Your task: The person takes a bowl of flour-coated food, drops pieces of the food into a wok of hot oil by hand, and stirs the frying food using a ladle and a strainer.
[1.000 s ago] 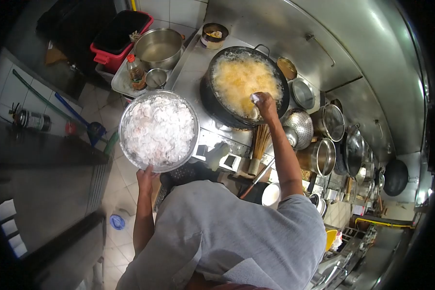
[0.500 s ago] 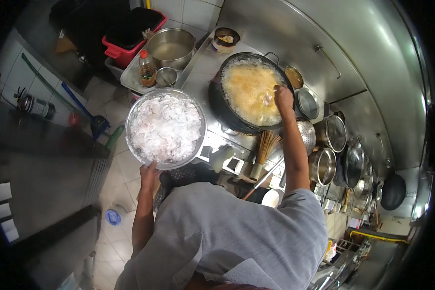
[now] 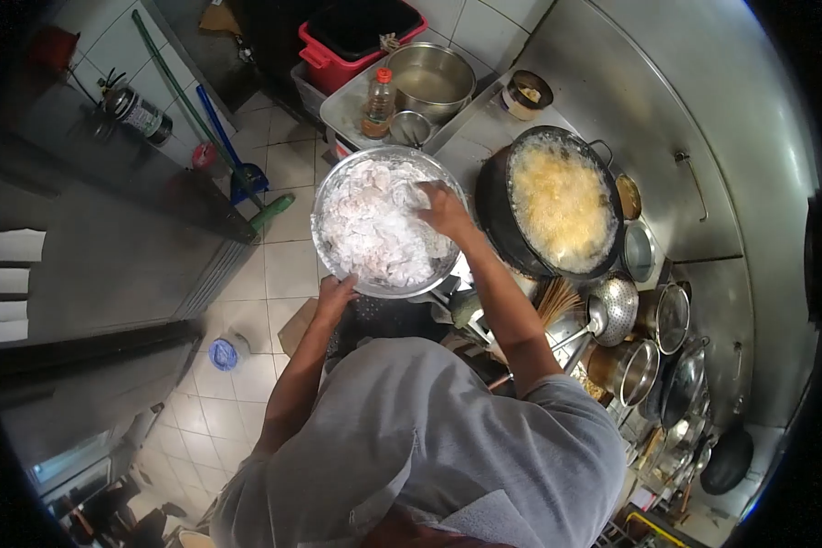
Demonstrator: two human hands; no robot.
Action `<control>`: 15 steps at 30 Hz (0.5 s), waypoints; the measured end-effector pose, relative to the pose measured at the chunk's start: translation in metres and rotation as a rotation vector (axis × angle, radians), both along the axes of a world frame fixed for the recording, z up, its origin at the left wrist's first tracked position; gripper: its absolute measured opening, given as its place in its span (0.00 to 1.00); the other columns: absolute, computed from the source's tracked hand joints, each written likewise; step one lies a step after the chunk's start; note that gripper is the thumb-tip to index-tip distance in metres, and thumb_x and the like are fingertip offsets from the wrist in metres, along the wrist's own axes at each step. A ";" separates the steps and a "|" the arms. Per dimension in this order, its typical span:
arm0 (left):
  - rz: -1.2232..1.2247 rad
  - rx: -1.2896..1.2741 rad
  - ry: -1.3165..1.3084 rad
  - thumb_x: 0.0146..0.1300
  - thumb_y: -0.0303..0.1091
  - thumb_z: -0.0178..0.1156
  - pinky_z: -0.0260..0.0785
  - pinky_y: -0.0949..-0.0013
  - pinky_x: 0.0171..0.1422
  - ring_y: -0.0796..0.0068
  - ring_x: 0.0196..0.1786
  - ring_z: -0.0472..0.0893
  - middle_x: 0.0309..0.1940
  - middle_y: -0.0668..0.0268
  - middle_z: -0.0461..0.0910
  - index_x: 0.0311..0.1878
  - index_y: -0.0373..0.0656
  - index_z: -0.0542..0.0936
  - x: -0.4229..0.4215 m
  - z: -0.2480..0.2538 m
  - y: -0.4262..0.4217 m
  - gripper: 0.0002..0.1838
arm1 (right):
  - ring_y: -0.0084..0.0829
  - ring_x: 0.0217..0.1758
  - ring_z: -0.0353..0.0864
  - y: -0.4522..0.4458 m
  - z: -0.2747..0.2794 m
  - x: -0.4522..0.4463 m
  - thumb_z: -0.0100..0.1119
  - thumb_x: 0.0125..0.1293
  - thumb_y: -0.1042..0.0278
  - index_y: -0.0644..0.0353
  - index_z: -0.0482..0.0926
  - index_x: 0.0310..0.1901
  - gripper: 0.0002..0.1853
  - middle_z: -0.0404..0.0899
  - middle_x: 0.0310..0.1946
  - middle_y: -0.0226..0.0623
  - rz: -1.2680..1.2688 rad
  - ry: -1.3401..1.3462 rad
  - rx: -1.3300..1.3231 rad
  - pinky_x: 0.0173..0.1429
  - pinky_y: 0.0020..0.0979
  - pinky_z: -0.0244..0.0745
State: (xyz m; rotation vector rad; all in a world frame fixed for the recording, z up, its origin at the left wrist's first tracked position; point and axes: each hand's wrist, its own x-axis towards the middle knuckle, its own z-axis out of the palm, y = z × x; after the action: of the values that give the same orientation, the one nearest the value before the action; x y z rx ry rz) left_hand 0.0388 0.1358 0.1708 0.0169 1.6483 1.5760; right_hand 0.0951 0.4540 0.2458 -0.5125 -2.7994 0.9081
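Note:
A wide metal bowl (image 3: 318, 239) heaped with flour-coated pieces (image 3: 374, 224) is in front of me. My left hand (image 3: 336, 300) grips its near-left rim. Over the right side of the bowl, my right hand (image 3: 443, 210) reaches to the white pieces with its fingers apart; the fingertips are partly against the pieces, and I see nothing clearly held. To the right, a black wok (image 3: 502, 215) on the stove holds bubbling oil with golden pieces frying (image 3: 562, 201) in it.
A sauce bottle (image 3: 378, 110) and a large steel pot (image 3: 429, 82) stand on a side counter behind the bowl. Right of me are a perforated skimmer (image 3: 616, 306), a bamboo brush (image 3: 557, 301) and several pots. A blue-topped container (image 3: 224, 353) is on the floor.
My right hand has moved left from above the wok to the bowl of floured pieces. My left hand still holds the bowl. The camera view has turned left.

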 end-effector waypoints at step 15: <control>0.097 0.074 -0.021 0.63 0.35 0.58 0.75 0.72 0.37 0.74 0.36 0.81 0.40 0.62 0.82 0.51 0.33 0.77 0.005 0.008 0.007 0.17 | 0.53 0.60 0.72 -0.064 0.024 -0.058 0.70 0.41 0.50 0.46 0.75 0.57 0.36 0.73 0.54 0.51 0.278 -0.366 0.088 0.62 0.43 0.70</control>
State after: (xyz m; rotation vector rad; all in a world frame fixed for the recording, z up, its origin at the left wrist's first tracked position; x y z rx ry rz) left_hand 0.0443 0.1424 0.1788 -0.0412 1.5947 1.7043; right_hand 0.0375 0.3905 0.2702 -0.3066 -3.2899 0.8003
